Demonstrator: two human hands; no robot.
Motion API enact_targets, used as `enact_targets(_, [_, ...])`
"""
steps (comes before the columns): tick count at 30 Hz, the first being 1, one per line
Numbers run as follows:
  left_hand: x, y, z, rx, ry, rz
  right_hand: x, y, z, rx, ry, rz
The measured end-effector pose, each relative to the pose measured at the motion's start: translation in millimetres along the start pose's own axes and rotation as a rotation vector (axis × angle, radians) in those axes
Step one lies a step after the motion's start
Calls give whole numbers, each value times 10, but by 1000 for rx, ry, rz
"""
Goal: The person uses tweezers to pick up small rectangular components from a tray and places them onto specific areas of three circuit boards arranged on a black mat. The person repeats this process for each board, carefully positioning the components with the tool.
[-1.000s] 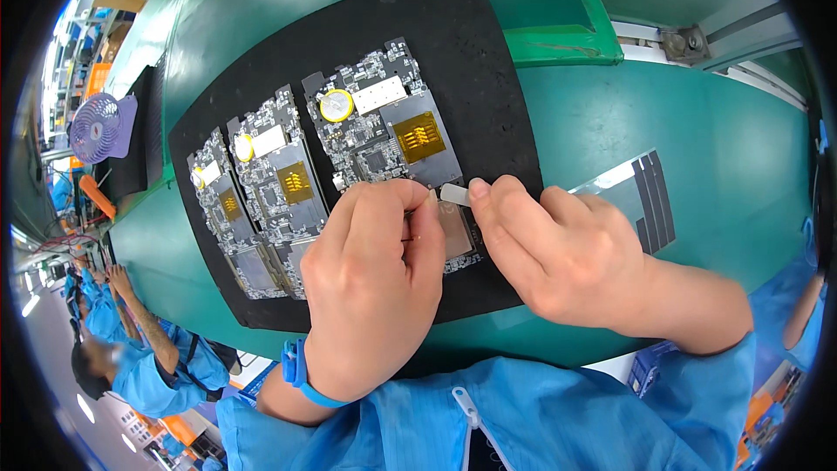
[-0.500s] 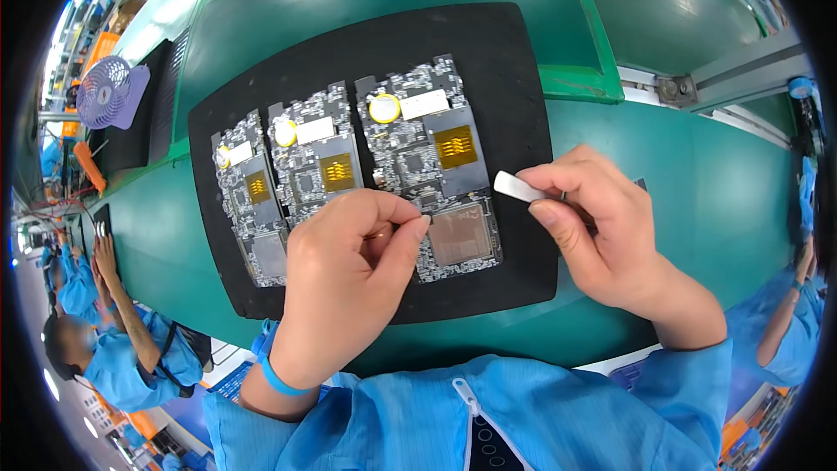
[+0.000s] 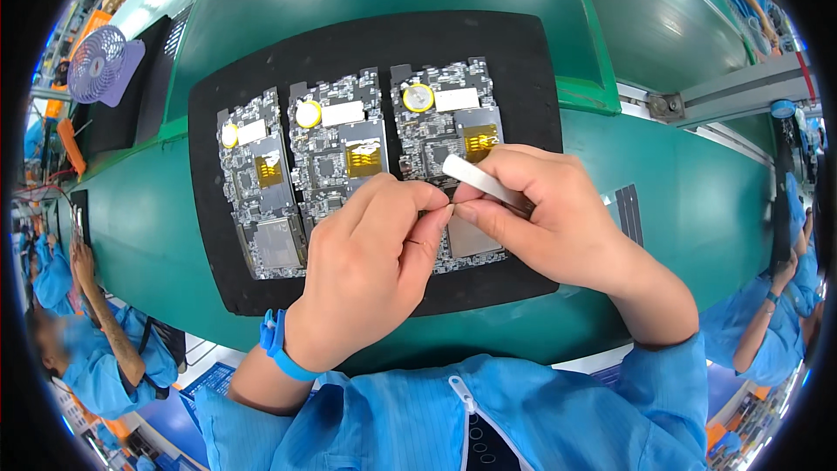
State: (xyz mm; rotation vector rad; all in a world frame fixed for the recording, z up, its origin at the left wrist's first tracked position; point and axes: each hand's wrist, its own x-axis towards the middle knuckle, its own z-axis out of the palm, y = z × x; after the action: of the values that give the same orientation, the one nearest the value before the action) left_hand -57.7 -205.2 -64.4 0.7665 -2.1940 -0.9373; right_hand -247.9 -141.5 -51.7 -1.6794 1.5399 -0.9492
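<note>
Three populated circuit boards lie side by side on a black mat [image 3: 532, 52]: the left board [image 3: 248, 170], the middle board [image 3: 327, 139] and the right board [image 3: 436, 135]. Each carries a round coin cell with a yellow rim, a white label and an amber film patch. Over the lower part of the right board, my left hand [image 3: 370, 249] pinches thumb and forefinger together; what they hold is too small to make out. My right hand [image 3: 545, 214] grips a flat silver-white strip with a rounded end [image 3: 479, 179], its thumb and forefinger tips meeting the left fingertips.
Dark flat strips [image 3: 628, 214] lie on the green table [image 3: 697, 201] right of the mat. A purple fan [image 3: 98, 65] stands at the far left. A metal rail [image 3: 737, 92] crosses the right. Co-workers in blue sit at both sides, with one arm [image 3: 113, 314] on the left.
My right hand has moved left with the silver-white strip to meet my left hand, which has shifted slightly right. More of the dark strips now shows at the right.
</note>
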Motion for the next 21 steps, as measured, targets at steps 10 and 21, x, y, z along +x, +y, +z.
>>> enact_targets(10, [-131, 170, 67, 209, 93, -23, -110, 78, 264, -213, 296, -137])
enact_targets(21, [-314, 246, -728, -691, -269, -751, -295, -64, 315, 147, 167, -152])
